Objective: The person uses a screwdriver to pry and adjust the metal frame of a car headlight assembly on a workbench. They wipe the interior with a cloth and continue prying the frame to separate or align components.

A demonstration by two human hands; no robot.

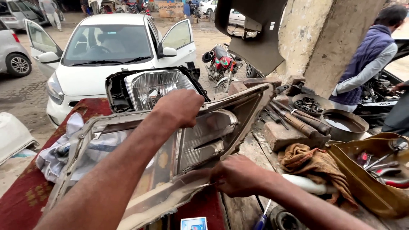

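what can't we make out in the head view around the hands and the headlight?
- Left hand: fingers hidden behind the large clear-lens headlight housing it grips at the top.
- Right hand: thin tool at the lens seam too small to identify.
- Second chrome-reflector headlight: lower part blocked by the housing.
- Blue-handled tool: cut off by the bottom edge.

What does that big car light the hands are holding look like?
The headlight is a wide unit with a cloudy, yellowed clear lens and shiny reflectors inside. It stands tilted on a red cloth. The left hand grips its top edge; the right hand presses a thin tool against its lower rim.
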